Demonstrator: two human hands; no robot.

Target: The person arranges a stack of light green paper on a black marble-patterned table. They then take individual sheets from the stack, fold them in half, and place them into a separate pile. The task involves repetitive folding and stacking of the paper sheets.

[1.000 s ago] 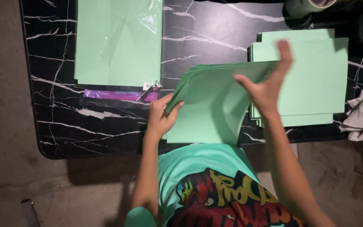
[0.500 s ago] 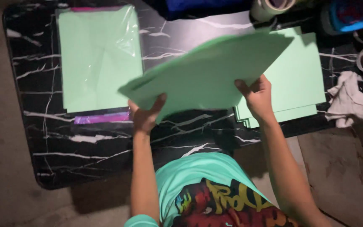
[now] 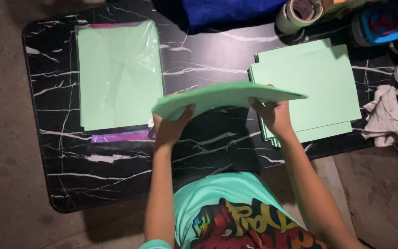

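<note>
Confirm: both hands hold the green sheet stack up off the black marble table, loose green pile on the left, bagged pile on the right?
Not quite: the sides are swapped. In the head view the loose green pile lies on the right and the bagged pile on the left. The rest holds: left hand and right hand hold the green sheet stack above the black marble table.

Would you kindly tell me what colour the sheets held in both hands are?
The sheets are light mint green, seen in the head view.
</note>
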